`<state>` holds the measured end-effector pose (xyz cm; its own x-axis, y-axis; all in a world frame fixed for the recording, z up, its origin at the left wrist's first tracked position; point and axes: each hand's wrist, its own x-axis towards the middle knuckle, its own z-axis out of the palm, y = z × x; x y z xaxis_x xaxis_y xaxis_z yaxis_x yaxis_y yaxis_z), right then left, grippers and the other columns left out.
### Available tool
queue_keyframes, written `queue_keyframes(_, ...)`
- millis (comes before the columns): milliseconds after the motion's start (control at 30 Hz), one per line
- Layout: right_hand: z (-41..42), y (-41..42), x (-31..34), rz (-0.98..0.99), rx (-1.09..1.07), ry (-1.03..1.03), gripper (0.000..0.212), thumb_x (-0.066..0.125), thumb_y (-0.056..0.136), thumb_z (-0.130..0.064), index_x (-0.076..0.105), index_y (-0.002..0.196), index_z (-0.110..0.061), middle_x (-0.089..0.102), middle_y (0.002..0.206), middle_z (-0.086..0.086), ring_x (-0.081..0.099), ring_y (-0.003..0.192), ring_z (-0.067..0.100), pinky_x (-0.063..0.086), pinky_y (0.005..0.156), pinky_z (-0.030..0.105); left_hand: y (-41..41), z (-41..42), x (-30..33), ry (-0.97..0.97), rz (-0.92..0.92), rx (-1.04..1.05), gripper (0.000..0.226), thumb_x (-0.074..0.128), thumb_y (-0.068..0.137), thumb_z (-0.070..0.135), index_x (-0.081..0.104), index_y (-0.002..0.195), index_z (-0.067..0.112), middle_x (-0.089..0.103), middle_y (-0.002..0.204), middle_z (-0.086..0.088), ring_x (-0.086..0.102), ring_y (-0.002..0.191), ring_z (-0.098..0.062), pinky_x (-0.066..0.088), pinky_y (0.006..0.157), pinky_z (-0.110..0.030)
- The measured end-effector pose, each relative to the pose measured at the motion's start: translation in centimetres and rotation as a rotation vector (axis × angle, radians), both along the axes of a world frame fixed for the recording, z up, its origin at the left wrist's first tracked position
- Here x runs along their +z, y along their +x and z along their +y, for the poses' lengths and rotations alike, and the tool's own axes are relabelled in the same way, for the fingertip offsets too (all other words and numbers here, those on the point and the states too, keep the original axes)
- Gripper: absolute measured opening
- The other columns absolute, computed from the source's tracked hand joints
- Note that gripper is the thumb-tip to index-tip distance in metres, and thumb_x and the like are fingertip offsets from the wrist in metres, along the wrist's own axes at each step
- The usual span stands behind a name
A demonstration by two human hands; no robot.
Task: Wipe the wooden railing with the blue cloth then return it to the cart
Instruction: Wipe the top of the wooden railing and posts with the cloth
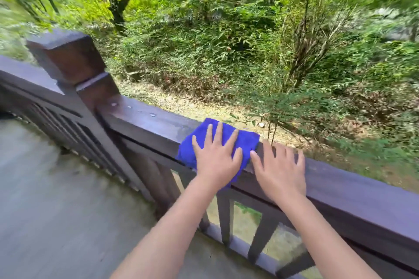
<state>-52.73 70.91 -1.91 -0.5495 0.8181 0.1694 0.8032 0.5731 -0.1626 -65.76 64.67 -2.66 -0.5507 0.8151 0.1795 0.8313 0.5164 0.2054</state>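
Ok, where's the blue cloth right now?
In the head view the cloth lies on the railing's top rail, pressed flat under the left hand, between the post and the right hand.

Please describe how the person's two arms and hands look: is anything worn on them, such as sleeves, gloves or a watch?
Both forearms are bare as far as the picture shows; no sleeve is in view. The left hand and the right hand wear no gloves. No ring, watch or bracelet is visible on fingers or wrists. The nails look short and unpainted, though the picture is slightly blurred.
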Motion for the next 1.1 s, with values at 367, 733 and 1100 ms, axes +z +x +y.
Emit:
queue_keyframes(367, -2.7, -9.5, 0.3, -0.038, 0.142, -0.011, 0.082, 0.008, 0.08, -0.066, 0.032, 0.136, -0.011, 0.05, 0.129, 0.01, 0.041, 0.123, 0.028, 0.026, 0.106, 0.055, -12.9, -4.5, 0.5, 0.009, 0.193, -0.236, 0.05, 0.03, 0.084, 0.041, 0.044, 0.132, 0.039, 0.039, 0.148, 0.002, 0.03, 0.139, -0.019, 0.018, 0.109, -0.064)
queue_keyframes(733, -4.5, -20.8, 0.8, -0.1, 0.3, -0.029, 0.077, 0.022, 0.085, -0.061, 0.02, 0.141, -0.007, 0.047, 0.128, 0.014, 0.043, 0.115, 0.032, 0.032, 0.096, 0.052, -28.5, -7.4, 1.0, -0.023, 0.033, 0.053, 0.048, 0.031, 0.088, 0.042, 0.033, 0.135, 0.046, 0.024, 0.154, 0.009, 0.017, 0.142, -0.014, 0.012, 0.115, -0.053)
queue_keyframes(1100, -5.4, -21.9, 1.9, -0.13, 0.245, -0.043, 0.077, 0.023, 0.081, -0.06, 0.056, 0.119, -0.002, 0.066, 0.098, 0.017, 0.063, 0.09, 0.035, 0.05, 0.075, 0.051, -26.6, -6.6, 0.7, -0.041, 0.181, -0.155, 0.054, 0.017, 0.086, 0.049, 0.025, 0.139, 0.044, 0.013, 0.157, 0.0, 0.002, 0.145, -0.014, -0.014, 0.111, -0.054)
